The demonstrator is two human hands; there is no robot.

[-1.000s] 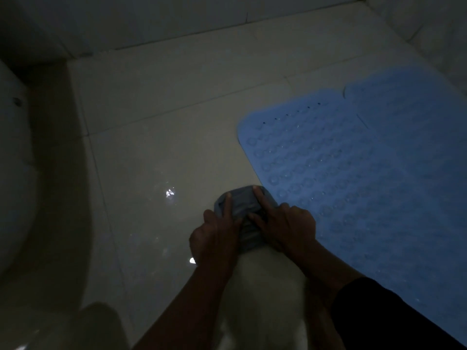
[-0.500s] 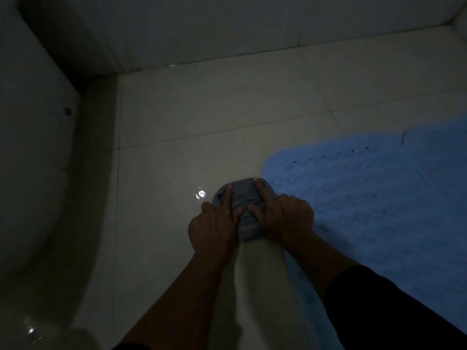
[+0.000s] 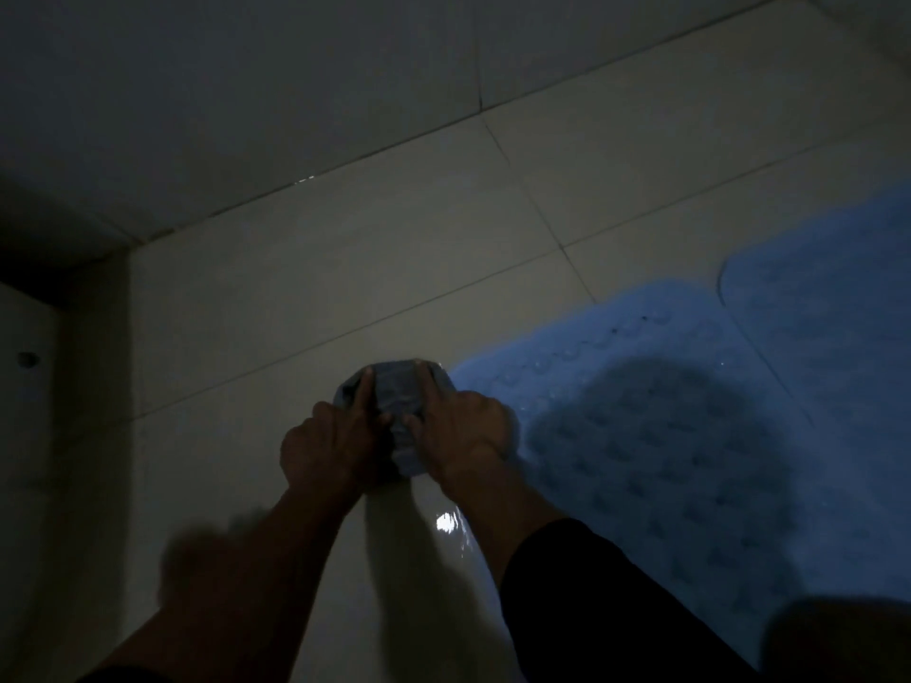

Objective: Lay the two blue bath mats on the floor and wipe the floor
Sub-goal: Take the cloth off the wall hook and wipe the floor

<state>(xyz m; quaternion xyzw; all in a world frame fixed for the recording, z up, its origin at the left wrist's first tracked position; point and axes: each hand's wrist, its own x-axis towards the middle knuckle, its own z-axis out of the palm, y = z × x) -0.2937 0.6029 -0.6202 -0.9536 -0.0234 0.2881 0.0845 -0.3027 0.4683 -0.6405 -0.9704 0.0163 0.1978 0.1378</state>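
A bunched grey cloth (image 3: 396, 404) lies on the pale tiled floor (image 3: 305, 298). My left hand (image 3: 331, 443) and my right hand (image 3: 461, 433) press down on it side by side, fingers spread over its top. Directly right of the cloth lies a blue bath mat (image 3: 655, 436) with rows of raised bumps, flat on the floor. A second blue bath mat (image 3: 828, 288) lies beyond it at the right edge, overlapping the first. The scene is dim.
A tiled wall (image 3: 296, 91) meets the floor at the back. A white toilet base (image 3: 24, 386) stands at the left edge. A wet shine (image 3: 446, 524) shows on the floor between my forearms. My head's shadow falls on the near mat.
Both hands have pushed the cloth forward along the floor beside the mat's left edge. The view has swung up toward the back wall.
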